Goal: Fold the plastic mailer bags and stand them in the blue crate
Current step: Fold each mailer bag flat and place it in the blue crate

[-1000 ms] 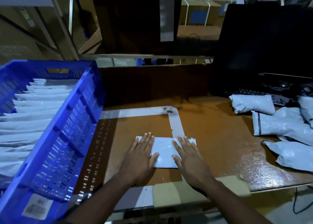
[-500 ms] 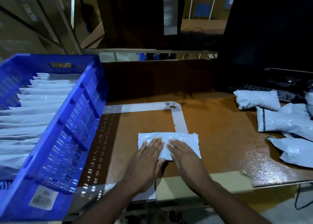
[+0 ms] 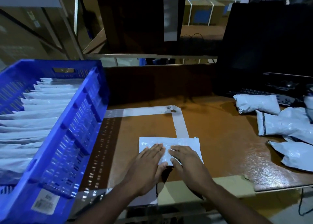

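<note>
A folded white mailer bag (image 3: 183, 143) lies flat on the brown table near the front edge. My left hand (image 3: 149, 166) presses its left half with straight fingers. My right hand (image 3: 188, 164) lies beside it, fingers flat on the bag's near middle. The two hands nearly touch at the fingertips. At the left stands the blue crate (image 3: 79, 125), tilted toward me, with several folded white mailers (image 3: 30, 122) standing in a row inside it.
Several unfolded white mailer bags (image 3: 284, 122) lie in a pile at the right of the table. Behind them are a black keyboard (image 3: 286, 99) and a dark monitor (image 3: 267, 42). White tape (image 3: 181, 122) marks a corner on the table (image 3: 223, 139). Shelving rises behind.
Both hands slid from the bag's outer sides toward its middle and nearer each other. More of the bag's far edge now shows beyond the fingers.
</note>
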Tool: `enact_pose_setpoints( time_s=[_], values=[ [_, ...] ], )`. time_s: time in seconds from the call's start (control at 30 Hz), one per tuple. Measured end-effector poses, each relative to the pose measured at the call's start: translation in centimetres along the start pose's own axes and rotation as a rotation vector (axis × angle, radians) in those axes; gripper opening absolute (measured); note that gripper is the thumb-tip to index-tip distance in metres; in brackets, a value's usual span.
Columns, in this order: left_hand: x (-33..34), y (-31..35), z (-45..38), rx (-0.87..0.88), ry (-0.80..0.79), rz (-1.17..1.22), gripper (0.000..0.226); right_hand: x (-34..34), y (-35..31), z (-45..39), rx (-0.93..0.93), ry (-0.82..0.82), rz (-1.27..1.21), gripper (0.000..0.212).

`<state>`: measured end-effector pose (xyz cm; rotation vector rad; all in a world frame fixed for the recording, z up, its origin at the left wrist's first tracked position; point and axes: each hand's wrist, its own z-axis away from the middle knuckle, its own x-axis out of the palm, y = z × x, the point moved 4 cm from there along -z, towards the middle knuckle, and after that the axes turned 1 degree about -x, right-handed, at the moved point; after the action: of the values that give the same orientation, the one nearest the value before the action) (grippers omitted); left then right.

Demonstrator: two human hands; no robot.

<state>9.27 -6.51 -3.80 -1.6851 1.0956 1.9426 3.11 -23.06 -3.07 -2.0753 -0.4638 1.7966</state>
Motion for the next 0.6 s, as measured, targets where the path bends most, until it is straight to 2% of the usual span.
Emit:
enact_pose_setpoints(
  time_s=[0.13,0.27,0.6],
  values=[
    [-2.1,-0.3,-1.9,-0.110,0.167,0.047,0.061,-0.5,-0.2,-1.7,0.068,0.083,0.048,0.037],
    [0.7,-0.6,-2.0,-0.133,0.089,-0.095,0.071,1.9,-0.3,-1.5,0.043,-0.003,0.265,0.059],
    [1.6,-1.9,-1.3,-0.119,0.054,-0.124,0.076,1.2,1.7,0.0,0.065,-0.145,0.245,0.075]
  ],
)
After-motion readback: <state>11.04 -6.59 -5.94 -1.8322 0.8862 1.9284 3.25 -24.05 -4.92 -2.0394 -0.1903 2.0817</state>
